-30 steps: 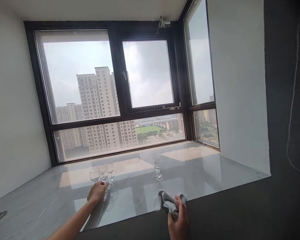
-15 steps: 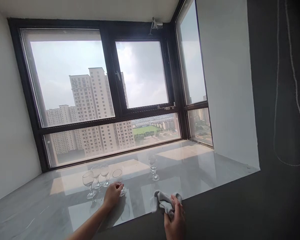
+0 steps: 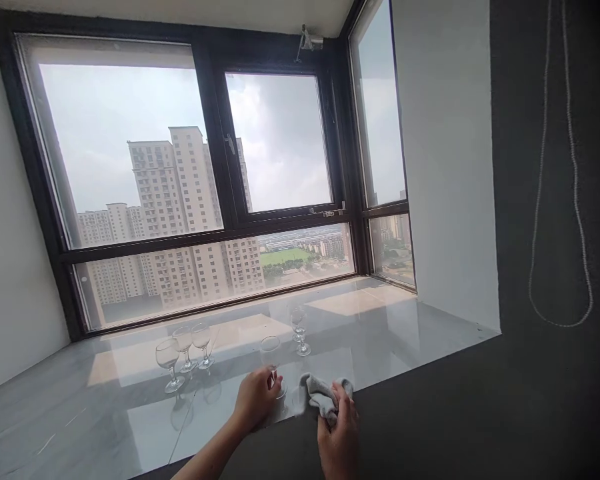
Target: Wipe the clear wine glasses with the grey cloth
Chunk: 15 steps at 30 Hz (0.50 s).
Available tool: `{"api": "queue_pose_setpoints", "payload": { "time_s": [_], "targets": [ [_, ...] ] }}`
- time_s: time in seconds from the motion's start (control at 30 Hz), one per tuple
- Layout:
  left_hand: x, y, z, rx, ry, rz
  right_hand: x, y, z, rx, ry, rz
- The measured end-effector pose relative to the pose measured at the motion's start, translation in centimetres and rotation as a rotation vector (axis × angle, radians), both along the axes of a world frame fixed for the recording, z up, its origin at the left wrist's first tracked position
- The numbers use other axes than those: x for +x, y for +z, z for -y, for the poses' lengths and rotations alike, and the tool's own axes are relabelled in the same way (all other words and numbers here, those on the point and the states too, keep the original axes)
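My left hand [image 3: 258, 397] is closed around the stem of a clear wine glass [image 3: 271, 346], partly hidden by my fingers. The glass is upright over the front part of the sill, its foot showing just right of my fingers; I cannot tell whether it touches the surface. Close by on the right, my right hand [image 3: 341, 427] grips a crumpled light grey cloth [image 3: 321, 395] at the sill's front edge. Three stemmed glasses stand together on the left, the nearest wine glass [image 3: 168, 357] at the front. Behind my hands is another small group of wine glasses [image 3: 300, 330], overlapping each other.
The glossy grey tiled sill [image 3: 390, 353] ends in a front edge above a dark wall. Behind it rises a dark-framed window [image 3: 220, 240] with towers outside. A white wall [image 3: 450, 167] bounds the right side, and a looped cord [image 3: 577, 220] hangs farther right.
My left hand has carried the wine glass rightward, nearer to the cloth. My right hand still grips the cloth. The whole view has shifted slightly.
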State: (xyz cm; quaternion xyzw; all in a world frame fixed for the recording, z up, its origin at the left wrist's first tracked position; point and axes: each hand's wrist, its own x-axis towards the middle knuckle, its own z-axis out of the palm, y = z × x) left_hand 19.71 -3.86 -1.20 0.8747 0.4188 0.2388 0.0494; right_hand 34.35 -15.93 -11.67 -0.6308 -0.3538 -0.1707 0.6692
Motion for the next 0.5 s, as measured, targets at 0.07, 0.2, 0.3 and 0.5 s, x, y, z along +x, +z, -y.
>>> {"api": "queue_pose_setpoints", "payload": {
  "time_s": [0.07,0.2,0.3,0.5],
  "targets": [
    [-0.03,0.2,0.27,-0.002,0.01,-0.022,-0.21,0.24,0.11,0.003,0.006,-0.016],
    [0.01,0.45,0.63,-0.009,0.018,-0.035,-0.47,0.42,0.21,0.006,0.042,-0.055],
    [0.03,0.65,0.86,0.0,0.028,-0.04,-0.55,0.4,0.18,-0.013,0.059,-0.086],
    [0.06,0.98,1.1,-0.021,0.031,-0.066,-0.61,0.14,0.01,0.017,0.068,-0.079]
  ]
}}
